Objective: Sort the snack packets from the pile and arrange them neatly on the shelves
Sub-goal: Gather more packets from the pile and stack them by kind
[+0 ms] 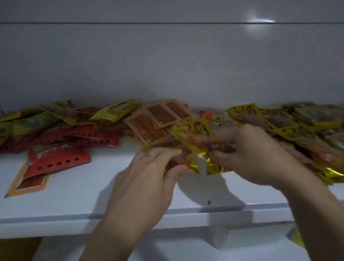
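both my hands are on one yellow packet, held just above the white shelf near its middle. my left hand pinches its lower left edge, thumb underneath and fingers curled over the top. my right hand grips its right side, the forefinger stretched across the clear front. the packet's shiny gold bottom edge hangs between my two thumbs.

to the left, against the back panel, lies the unsorted pile. it has red packets with a row of dark squares along the edge and green-and-yellow packets tumbled on top. an orange-edged packet lies half under the nearest red one, poking toward the shelf's front. just behind my left hand lie a few clear packets with orange strips inside, overlapping one another.

to the right of my right hand, more yellow packets of the same kind lie overlapping in a row that runs along the shelf to the right edge of view. they're blurred, so i can't count them. below the shelf, at lower right, a bit of another yellow wrapper shows on the level underneath.
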`<state>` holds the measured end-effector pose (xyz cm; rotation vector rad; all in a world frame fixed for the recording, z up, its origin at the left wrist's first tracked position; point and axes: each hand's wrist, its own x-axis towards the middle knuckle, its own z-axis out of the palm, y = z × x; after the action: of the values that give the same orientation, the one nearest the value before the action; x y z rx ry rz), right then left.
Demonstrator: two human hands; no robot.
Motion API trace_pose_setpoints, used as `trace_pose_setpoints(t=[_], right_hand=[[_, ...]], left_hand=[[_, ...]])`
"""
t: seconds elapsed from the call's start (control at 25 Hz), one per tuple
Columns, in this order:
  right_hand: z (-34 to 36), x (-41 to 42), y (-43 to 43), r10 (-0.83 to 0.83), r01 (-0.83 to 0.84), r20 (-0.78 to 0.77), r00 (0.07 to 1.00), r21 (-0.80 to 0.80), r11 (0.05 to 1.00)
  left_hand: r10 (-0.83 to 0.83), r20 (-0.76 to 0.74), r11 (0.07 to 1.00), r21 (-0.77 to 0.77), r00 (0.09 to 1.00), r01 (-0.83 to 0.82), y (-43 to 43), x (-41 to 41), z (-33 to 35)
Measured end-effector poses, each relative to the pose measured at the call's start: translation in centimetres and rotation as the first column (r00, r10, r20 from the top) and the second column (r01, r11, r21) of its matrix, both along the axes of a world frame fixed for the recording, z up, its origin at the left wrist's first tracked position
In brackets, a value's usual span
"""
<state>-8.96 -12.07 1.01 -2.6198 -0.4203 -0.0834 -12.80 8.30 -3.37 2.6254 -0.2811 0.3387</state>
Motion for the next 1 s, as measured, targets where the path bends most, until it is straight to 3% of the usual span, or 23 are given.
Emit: trace_pose_setpoints(t=[0.16,0.36,0.48,0.72,0.88,1.0], right_hand=[[2.8,0.2,-6.0,-0.138,0.134,0.125,0.982,0.045,0.990],[3.5,3.9,-15.9,-0.347,0.347,0.227,0.910,0.039,0.937],[3.3,7.1,-20.9,-0.426,0.428,0.176,0.887,0.033,0.903],[0.3,14.1,-22.9,-0.221,0.223,0.075,0.972,-0.022,0.974],[-3.3,16.3,-23.3,-0.065,0.027,-0.113,0.992,-0.313,0.950],[-3.1,17.4,-24.3,-0.038,-0.036,-0.164,0.986,-0.421,0.906]], left_hand=[[-0.123,0.207,0.990,-0.034,0.970,0.133,-4.9,1.7,2.8],[-0.178,0.180,0.983,0.083,0.967,0.165,-13.6,8.6,4.5],[-0.163,0.033,0.980,0.124,0.986,0.158,-17.9,13.7,3.9],[-0.206,-0.015,0.951,0.233,0.978,0.204,-23.7,18.9,1.6],[-0.138,-0.359,0.867,0.407,0.923,0.288,-24.9,20.3,-1.8],[-0.133,-0.318,0.906,0.345,0.939,0.246,-24.8,20.6,-1.9]])
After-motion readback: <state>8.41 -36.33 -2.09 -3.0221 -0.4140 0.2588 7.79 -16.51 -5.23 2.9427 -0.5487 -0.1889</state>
